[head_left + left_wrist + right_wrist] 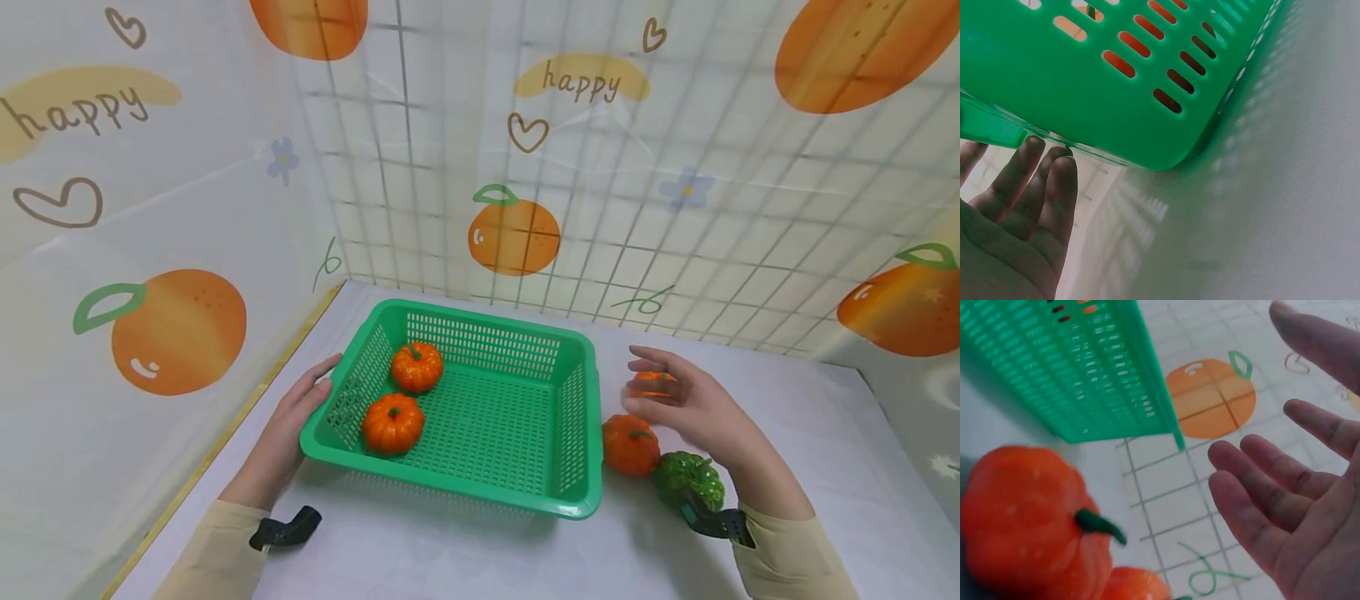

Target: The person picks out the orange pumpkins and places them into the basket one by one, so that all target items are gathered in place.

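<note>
A green plastic basket [480,492] with slotted walls stands on the table. Inside it, toward the left, lie two small orange pumpkins, one farther back [417,367] and one nearer [393,425]. My left hand [288,429] is at the basket's left side, its extended fingers [1054,194] touching the rim. Right of the basket, my right hand [693,408] hovers with fingers spread and nothing held. Below it sit an orange pumpkin [630,446] beside the basket wall and a green pumpkin [686,479]. Another orange pumpkin [656,383] is partly hidden behind the right fingers.
A white cloth covers the table [420,550]. Behind it rises a backdrop [585,192] printed with oranges, hearts and a grid; a similar printed sheet [150,225] closes off the left side. Dark straps [285,529] sit on both wrists.
</note>
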`<action>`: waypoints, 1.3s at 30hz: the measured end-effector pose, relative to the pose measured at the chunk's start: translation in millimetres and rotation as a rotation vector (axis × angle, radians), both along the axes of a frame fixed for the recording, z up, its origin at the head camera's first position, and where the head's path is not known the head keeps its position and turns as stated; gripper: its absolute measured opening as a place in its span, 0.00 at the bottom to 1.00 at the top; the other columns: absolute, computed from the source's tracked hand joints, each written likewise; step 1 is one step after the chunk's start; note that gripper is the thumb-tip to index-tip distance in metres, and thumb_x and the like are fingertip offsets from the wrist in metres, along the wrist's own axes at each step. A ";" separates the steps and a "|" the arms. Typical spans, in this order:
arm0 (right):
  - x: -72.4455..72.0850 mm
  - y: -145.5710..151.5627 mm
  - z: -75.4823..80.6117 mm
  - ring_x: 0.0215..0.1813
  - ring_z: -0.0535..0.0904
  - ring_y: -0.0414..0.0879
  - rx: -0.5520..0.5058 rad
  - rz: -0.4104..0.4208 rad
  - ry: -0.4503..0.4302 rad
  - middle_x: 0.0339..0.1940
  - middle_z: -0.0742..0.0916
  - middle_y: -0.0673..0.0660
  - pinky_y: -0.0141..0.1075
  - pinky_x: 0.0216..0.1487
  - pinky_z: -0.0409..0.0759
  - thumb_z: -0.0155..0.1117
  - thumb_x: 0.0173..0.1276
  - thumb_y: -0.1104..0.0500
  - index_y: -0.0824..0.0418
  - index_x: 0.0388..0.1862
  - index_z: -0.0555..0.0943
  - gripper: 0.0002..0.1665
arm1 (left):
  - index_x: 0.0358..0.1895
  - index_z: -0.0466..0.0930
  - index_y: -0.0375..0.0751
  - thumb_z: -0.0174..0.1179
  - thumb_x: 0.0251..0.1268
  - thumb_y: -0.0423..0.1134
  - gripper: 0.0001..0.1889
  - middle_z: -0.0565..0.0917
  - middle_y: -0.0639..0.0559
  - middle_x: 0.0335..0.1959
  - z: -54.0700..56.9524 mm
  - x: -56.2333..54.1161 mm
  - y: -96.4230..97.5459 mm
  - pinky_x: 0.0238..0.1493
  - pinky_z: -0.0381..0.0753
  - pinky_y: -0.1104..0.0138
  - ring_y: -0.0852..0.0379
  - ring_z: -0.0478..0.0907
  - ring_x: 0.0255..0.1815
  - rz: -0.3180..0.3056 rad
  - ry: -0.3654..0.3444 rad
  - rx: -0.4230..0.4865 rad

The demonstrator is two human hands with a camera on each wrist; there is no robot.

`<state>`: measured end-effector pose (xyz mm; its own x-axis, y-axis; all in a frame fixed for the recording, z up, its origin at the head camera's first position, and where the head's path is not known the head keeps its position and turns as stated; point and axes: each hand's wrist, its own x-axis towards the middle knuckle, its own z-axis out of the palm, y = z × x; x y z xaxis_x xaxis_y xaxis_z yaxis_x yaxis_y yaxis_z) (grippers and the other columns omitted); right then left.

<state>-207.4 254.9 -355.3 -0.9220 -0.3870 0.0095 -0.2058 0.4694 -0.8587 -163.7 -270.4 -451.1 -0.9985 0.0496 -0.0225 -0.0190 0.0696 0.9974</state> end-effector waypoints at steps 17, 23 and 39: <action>-4.5 22.9 -30.9 0.66 0.72 0.63 0.029 0.005 -0.011 0.69 0.72 0.62 0.40 0.50 0.80 0.74 0.63 0.50 0.48 0.76 0.64 0.45 | 0.78 0.56 0.63 0.42 0.78 0.61 0.29 0.59 0.50 0.76 0.5 0.8 -0.7 0.54 0.76 0.67 0.49 0.66 0.67 0.018 -0.010 -0.012; -6.3 30.8 -36.7 0.65 0.72 0.63 0.121 0.030 -0.014 0.68 0.75 0.63 0.38 0.50 0.80 0.75 0.61 0.47 0.52 0.74 0.66 0.45 | 0.78 0.55 0.64 0.41 0.78 0.60 0.29 0.58 0.50 0.76 0.8 0.3 0.2 0.54 0.76 0.67 0.48 0.65 0.68 0.018 -0.015 -0.015; -10.9 39.0 -51.9 0.63 0.74 0.60 0.219 0.150 -0.069 0.66 0.77 0.62 0.55 0.59 0.74 0.78 0.58 0.50 0.56 0.70 0.70 0.43 | 0.78 0.55 0.64 0.40 0.79 0.59 0.28 0.56 0.52 0.77 0.3 1.0 2.8 0.55 0.74 0.69 0.48 0.61 0.71 0.013 -0.008 -0.006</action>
<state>-218.3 293.9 -407.2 -0.8500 -0.5048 -0.1505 -0.2310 0.6140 -0.7547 -162.7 -267.6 -450.8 -0.9989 0.0360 -0.0303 -0.0275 0.0748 0.9968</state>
